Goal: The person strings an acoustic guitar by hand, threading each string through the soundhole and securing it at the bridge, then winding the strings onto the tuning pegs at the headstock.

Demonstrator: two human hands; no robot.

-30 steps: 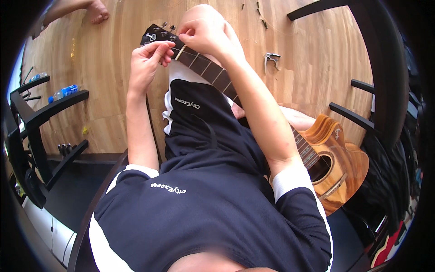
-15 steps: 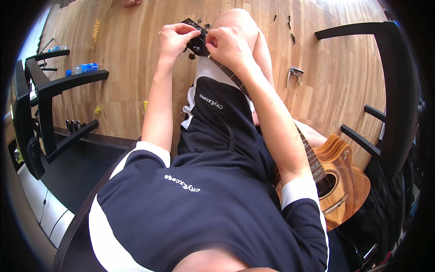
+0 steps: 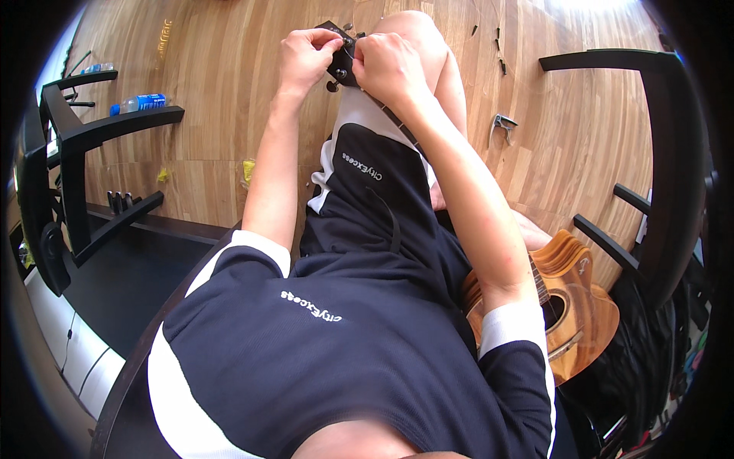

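Because the thin string [image 3: 349,53] looks slight and slippery, it could well spring from the person's left hand [image 3: 304,60], whose thumb and forefinger appear, in the head view, pinched together on it beside the headstock [image 3: 342,67]; a loose end might then prick a fingertip or scratch the finish. The right hand [image 3: 391,67] curls at the other edge of the headstock, its fingertips hidden, so what it grips, if anything, cannot be told; with both hands crowded there, a knuckle could nudge a tuning peg [image 3: 332,86]. The guitar [image 3: 592,306] lies slantwise, its body at the person's right side under the arm and its neck reaching up toward the bare knee [image 3: 417,30]; since neither hand seems to cradle it, a shift of the knee could let it slide. It has a honey-brown body with darker grain, a curved cutaway and a round, dark soundhole [image 3: 554,309], while the fretboard [image 3: 404,128], partly hidden by the right forearm [image 3: 474,195], is dark with light frets, and the headstock is black with shiny hardware
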